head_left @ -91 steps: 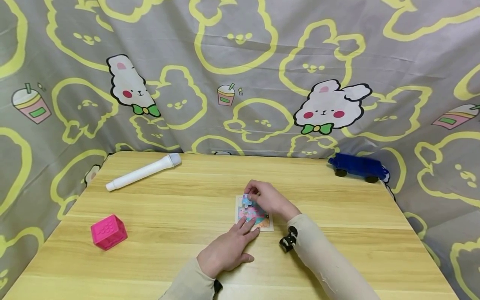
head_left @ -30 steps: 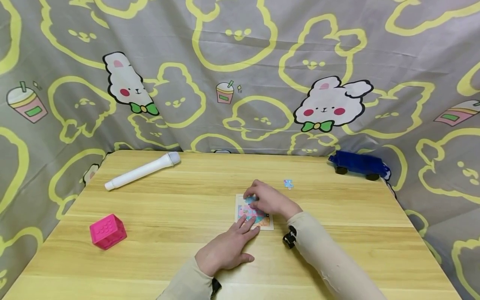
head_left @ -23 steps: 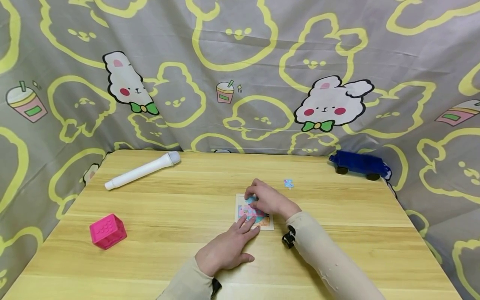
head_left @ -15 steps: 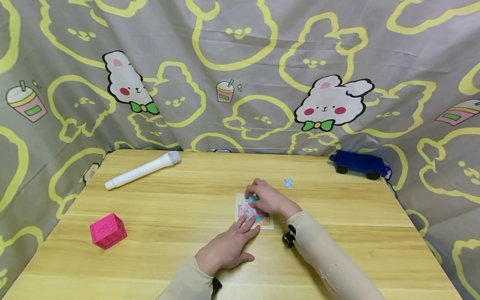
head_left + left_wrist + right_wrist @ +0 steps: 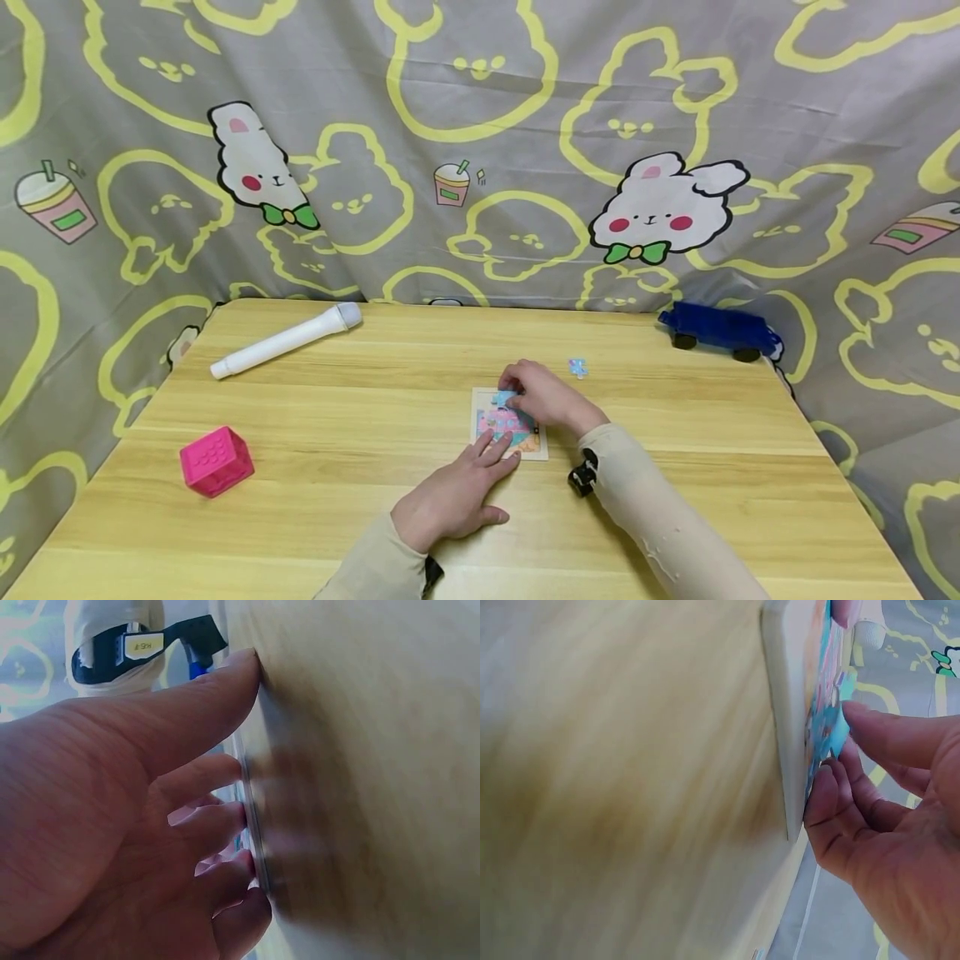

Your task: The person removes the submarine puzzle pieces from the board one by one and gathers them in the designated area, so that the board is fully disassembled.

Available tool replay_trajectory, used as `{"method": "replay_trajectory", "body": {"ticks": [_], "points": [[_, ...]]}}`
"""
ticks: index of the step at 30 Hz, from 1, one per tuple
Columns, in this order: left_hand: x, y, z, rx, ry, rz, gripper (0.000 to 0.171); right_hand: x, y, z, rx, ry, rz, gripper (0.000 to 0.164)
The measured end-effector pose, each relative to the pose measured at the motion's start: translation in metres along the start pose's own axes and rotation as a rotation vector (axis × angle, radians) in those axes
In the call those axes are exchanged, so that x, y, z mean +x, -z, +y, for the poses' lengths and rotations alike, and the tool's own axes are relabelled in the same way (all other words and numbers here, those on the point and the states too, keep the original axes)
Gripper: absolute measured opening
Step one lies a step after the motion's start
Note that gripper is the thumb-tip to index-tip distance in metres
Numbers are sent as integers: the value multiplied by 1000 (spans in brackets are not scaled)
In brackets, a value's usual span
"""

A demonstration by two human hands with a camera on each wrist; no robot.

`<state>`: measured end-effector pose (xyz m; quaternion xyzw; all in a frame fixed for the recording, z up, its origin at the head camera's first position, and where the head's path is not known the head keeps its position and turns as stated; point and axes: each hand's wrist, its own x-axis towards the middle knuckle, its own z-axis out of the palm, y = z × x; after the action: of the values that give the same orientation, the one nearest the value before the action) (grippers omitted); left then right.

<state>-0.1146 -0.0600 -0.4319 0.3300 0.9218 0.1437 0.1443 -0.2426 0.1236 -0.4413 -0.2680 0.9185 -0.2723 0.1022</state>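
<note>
A small jigsaw puzzle (image 5: 477, 417) in a pale frame lies flat on the table, showing pink, teal and orange pieces. My left hand (image 5: 448, 498) rests with spread fingers on its lower left edge; in the left wrist view, its fingertips (image 5: 238, 817) touch the frame's side. Over the upper part of the puzzle, my right hand (image 5: 546, 398) pinches a light blue puzzle piece (image 5: 843, 724) between thumb and fingers, tilted up from the board. Part of the upper right of the puzzle is hidden behind this hand. A loose blue puzzle piece (image 5: 577, 367) lies on the table beyond it.
A white microphone (image 5: 285, 340) lies at the back left of the wooden table (image 5: 337, 433). Nearer on the left sits a pink cube (image 5: 217, 462). A blue toy vehicle (image 5: 717, 329) stands at the back right, before a patterned curtain (image 5: 517, 100).
Since three seconds ago, a loose piece has appeared on the table right of the board. My right hand now holds another piece and has shifted slightly right. The left hand stays put.
</note>
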Motion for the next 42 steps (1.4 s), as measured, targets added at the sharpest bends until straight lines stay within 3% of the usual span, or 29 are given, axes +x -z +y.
{"method": "replay_trajectory", "body": {"ticks": [16,24,35,42], "points": [[-1,2,1,-11,5,-11,70,-4,6,3,176,-26,27,10],[-2,1,1,-15,4,-2,71,-19,30,11,208,-38,85,10],[-3,-2,0,-7,-6,-3,72,-46,78,63,214,-147,142,9],[-2,-2,0,-10,-1,-5,73,-60,95,102,222,-225,157,10]]}}
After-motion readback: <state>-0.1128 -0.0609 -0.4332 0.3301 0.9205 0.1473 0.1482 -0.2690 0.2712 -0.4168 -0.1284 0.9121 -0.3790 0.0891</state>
